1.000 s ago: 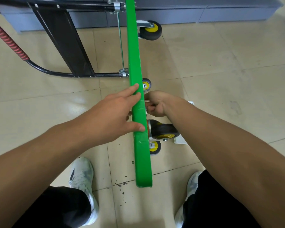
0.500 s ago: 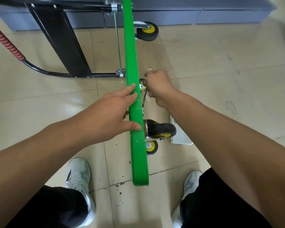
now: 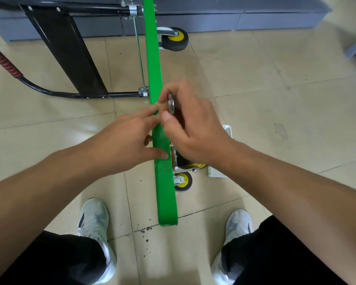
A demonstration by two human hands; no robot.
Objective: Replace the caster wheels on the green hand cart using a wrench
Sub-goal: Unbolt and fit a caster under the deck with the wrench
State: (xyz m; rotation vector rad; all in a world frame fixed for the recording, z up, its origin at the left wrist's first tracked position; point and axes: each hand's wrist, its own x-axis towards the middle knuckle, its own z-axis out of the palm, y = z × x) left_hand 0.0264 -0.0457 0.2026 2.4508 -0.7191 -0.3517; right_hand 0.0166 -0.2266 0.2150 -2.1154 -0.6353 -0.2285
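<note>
A person stands over a green hand cart (image 3: 164,182) tipped up on its edge on a tiled floor (image 3: 275,99). At far left is the red ribbed grip (image 3: 2,60) of the folded black handle (image 3: 49,91), with a black panel (image 3: 70,54) lying beside it. The left hand (image 3: 121,145) rests against the near side of the deck's upper edge, its fingers straight and its thumb pressed on the green rim. It holds nothing. Just across the edge, the right hand (image 3: 193,128) is raised above the rim and pinches the ring end of a metal wrench (image 3: 171,103) between thumb and curled fingers. The rest of the tool is hidden by the hand.

On the cart's right face, a black caster wheel (image 3: 193,164) with a yellow hub sits under the right wrist. A smaller wheel (image 3: 183,182) is just below it, and a third caster (image 3: 175,41) is at the far end, near a grey cabinet base (image 3: 255,19). A white container (image 3: 227,129) lies on the floor beside the near casters, partly covered by the right hand. White shoes (image 3: 93,221) flank the cart's near end.
</note>
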